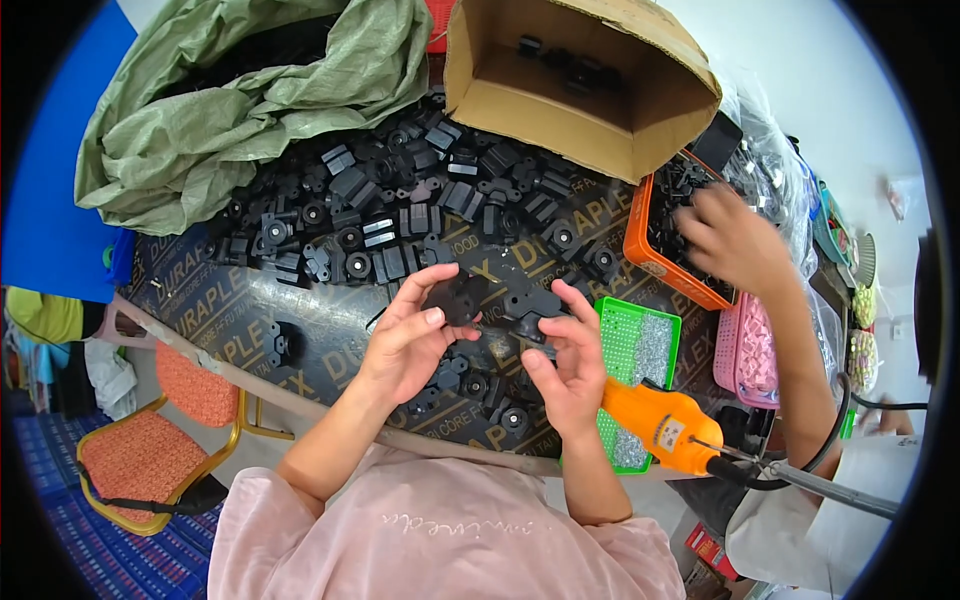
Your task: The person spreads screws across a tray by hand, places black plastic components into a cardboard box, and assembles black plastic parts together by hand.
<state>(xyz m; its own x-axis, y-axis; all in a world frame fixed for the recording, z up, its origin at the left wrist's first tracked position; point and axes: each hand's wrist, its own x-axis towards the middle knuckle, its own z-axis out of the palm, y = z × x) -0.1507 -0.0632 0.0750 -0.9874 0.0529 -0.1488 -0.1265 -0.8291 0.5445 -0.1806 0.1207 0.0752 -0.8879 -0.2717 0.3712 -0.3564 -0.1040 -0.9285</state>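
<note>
Over the near side of the table (330, 335), two black parts are held up in front of the pink-shirted person, clear of the surface. The left part (461, 300) is gripped by the left hand (400, 340) between thumb and fingers; the right part (535, 304) is held at the fingertips of the right hand (577, 375), with the palm turned inward. Whether the two parts touch cannot be told, the left one being dark and blurred.

The step in hand is judged to be the matching or checking of the two parts by hand. For the next move, a steady left grip and a slight turn of the right wrist seem to be called for, so that the facing sides can be lined up without the fingers being caught between.

Beyond the hands, similar parts are heaped in a pile (390, 205) between the green sack (190, 150) and the carton (525, 120). To the right, screws (655, 345) are contained in a green tray (617, 345), partly overlapped by an orange tool (650, 420). A co-worker's hand (740, 240) is placed over the orange bin (672, 275); its grasp cannot be made out.
</note>
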